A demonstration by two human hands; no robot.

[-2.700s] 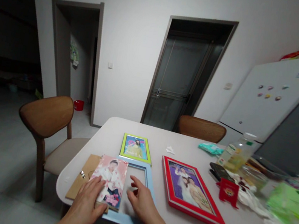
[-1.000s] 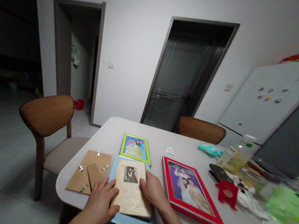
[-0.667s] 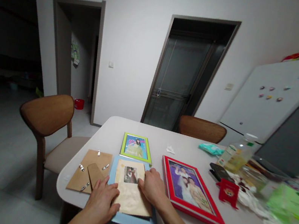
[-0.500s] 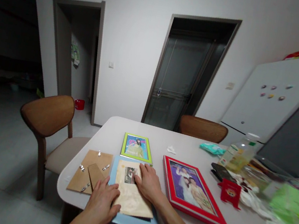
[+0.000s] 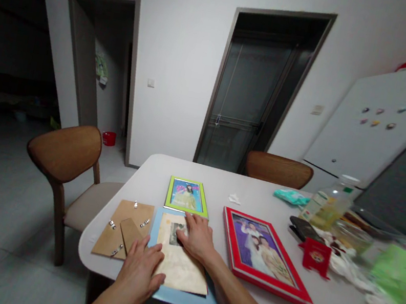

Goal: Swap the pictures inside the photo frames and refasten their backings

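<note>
A yellowed paper sheet [image 5: 183, 270] with a small grey photo [image 5: 175, 234] near its top lies on a light-blue sheet [image 5: 186, 300] at the table's near edge. My right hand [image 5: 196, 236] rests on the paper's upper right, fingers spread and covering part of the small photo. Lying on the left side of the paper, my left hand [image 5: 140, 268] has its fingers apart and its tips by the brown frame backing board [image 5: 111, 233]. That board has metal clips and a stand flap [image 5: 130, 233].
Beyond the paper lies a green-framed photo [image 5: 188, 196]; to the right is a red-framed photo [image 5: 263, 255]. A bottle [image 5: 329, 201], a dark phone-like object [image 5: 302, 229], a red packet [image 5: 316, 257] and a green bag [image 5: 400, 278] crowd the table's right side. Chairs [image 5: 65, 152] stand around.
My right hand has slid slightly left and up over the paper, covering more of the small photo. My left hand stays nearly in place. The camera view has shifted a little.
</note>
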